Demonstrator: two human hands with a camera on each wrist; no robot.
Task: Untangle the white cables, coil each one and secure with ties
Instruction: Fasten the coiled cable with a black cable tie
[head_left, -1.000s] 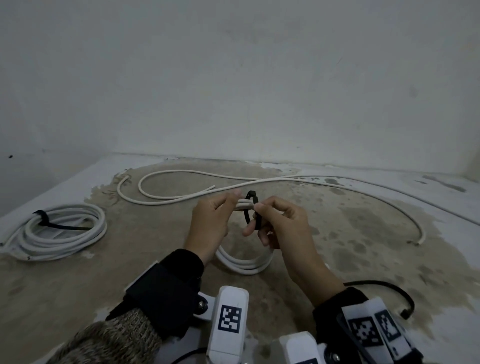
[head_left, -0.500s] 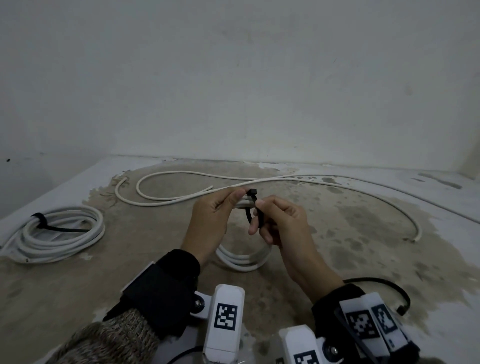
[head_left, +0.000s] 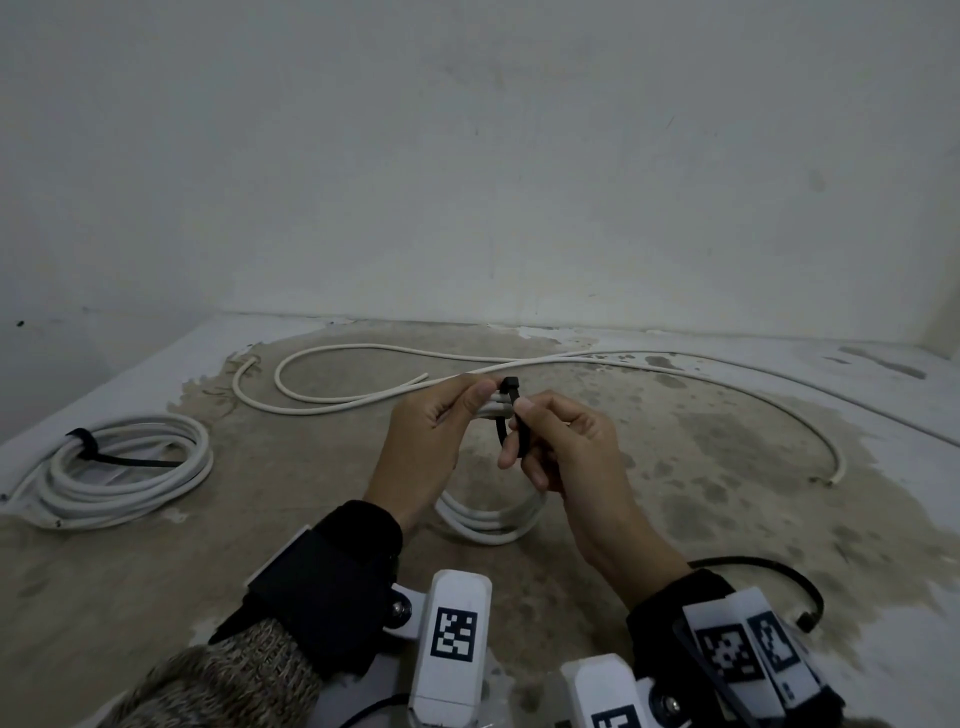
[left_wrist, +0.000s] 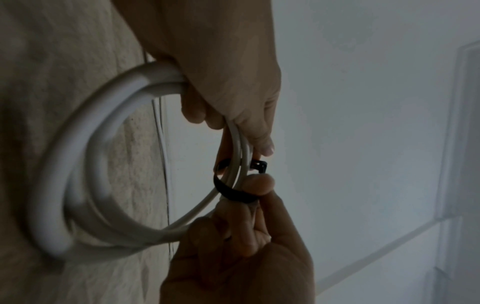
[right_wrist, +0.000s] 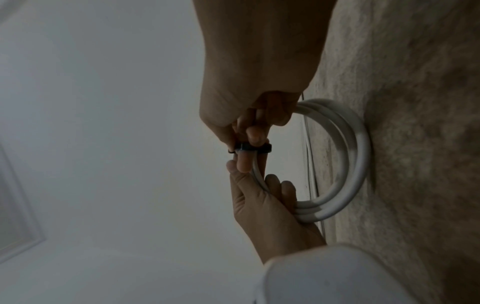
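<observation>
I hold a small white cable coil (head_left: 488, 519) upright on the floor. My left hand (head_left: 467, 410) grips its top strands between thumb and fingers. A black zip tie (head_left: 511, 410) loops round those strands, its head on top. My right hand (head_left: 524, 431) pinches the tie's tail just right of the left thumb. In the left wrist view the coil (left_wrist: 78, 164) curves left, and the tie (left_wrist: 233, 191) sits between my left hand (left_wrist: 249, 139) and my right hand (left_wrist: 257, 185). The right wrist view shows the tie (right_wrist: 249, 147) under my right hand (right_wrist: 246, 139) and the coil (right_wrist: 350, 160) at the right.
A tied white coil (head_left: 130, 467) with a black tie lies at the left on the stained floor. A loose white cable (head_left: 363, 400) snakes across the far floor to the right. Another black zip tie (head_left: 779, 571) lies by my right wrist. A wall stands close behind.
Both hands and the coil top have shifted slightly up in view. The grips on the coil and the tie are the same.
</observation>
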